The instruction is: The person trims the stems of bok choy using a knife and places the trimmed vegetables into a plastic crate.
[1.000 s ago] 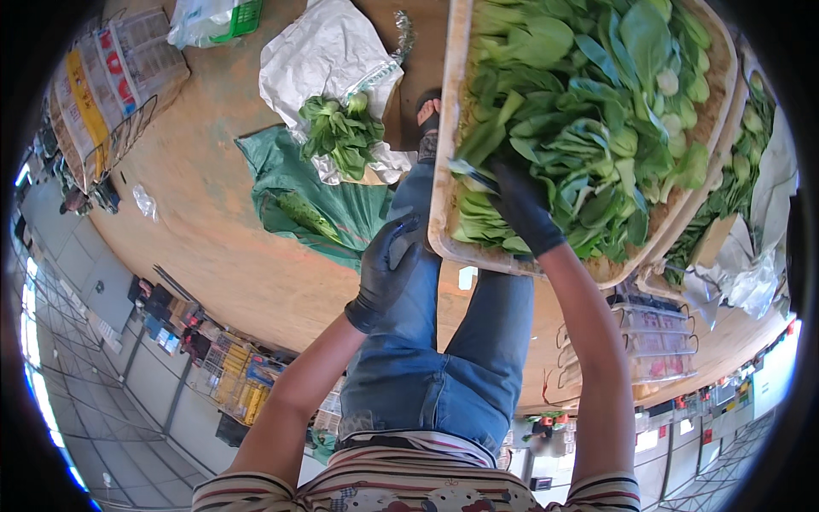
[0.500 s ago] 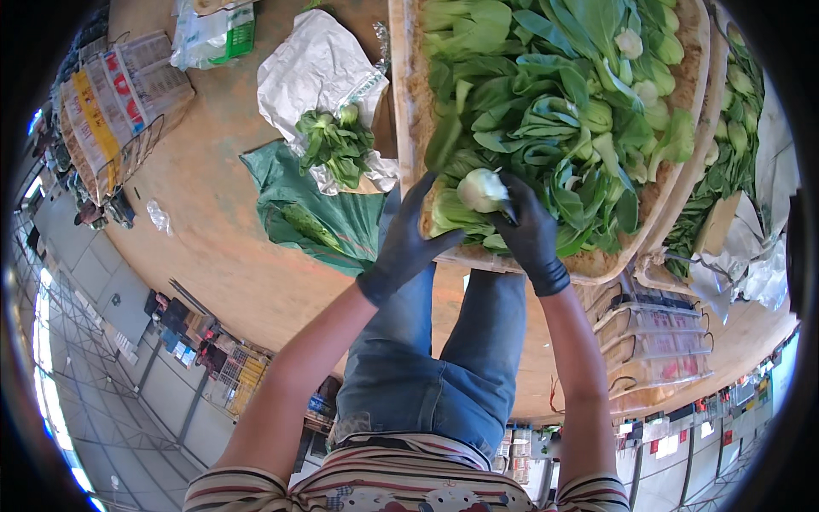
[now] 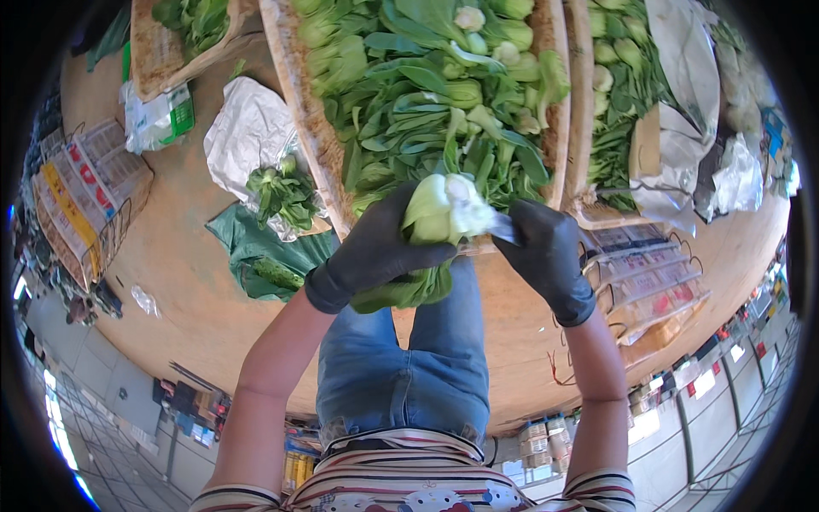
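Left hand (image 3: 367, 247), open half a second ago, now wraps the bok choy (image 3: 426, 213) at frame centre, over the lower edge of the crate (image 3: 304, 119), root end tipped up-right; means the bunch is steadied and its root exposed to the knife (image 3: 503, 227). Right of centre, right hand (image 3: 546, 252) is clenched on the knife, blade pointing left; motion blur hides exact contact.

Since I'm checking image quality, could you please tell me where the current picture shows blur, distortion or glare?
Head view: the blade at the right hand and the bok choy base look smeared; wall lines bend near the rim; a bright strip at lower left is washed out.
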Motion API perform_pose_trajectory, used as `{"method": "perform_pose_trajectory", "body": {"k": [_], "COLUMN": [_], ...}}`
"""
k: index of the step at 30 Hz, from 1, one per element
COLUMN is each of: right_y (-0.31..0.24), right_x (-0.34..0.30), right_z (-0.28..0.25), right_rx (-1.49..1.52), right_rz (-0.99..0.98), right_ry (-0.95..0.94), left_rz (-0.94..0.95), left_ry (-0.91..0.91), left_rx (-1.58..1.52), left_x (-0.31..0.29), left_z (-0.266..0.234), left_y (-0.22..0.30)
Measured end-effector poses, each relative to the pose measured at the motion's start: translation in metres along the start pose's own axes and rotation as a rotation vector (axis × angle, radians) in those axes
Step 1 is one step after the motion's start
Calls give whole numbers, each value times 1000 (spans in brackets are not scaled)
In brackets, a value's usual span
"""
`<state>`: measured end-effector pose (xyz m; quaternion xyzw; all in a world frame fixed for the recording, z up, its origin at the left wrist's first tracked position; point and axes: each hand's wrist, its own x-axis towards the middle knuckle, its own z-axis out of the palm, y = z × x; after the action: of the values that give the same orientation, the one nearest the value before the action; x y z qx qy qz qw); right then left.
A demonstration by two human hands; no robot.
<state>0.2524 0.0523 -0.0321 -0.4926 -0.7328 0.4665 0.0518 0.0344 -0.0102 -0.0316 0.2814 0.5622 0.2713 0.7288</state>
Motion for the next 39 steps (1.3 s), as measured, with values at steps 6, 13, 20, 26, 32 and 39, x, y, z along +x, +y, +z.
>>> {"method": "perform_pose_trajectory", "body": {"k": [6,13,20,26,32,39], "right_y": [-20,103,2,9,-39,-27], "right_x": [1,-6,-12,9,8,15], "right_z": [-18,14,15,-4,26,38], "right_rx": [-190,-387,892,82,310,539], "right_rz": [-232,273,172,224,159,221], "right_ry": [-111,-137,109,101,40,-41], "left_rz": [39,-55,-171,26,302,195], "left_ry": [-73,-80,-215,60,228,82], "left_rx": [-73,-162,-247,-100,464,189], "left_x": [-10,-20,-14,-13,-6,-4], "left_z": [9,17,-5,-5,14,-19], "left_y": [1,4,-7,-17,-19,-26]}}
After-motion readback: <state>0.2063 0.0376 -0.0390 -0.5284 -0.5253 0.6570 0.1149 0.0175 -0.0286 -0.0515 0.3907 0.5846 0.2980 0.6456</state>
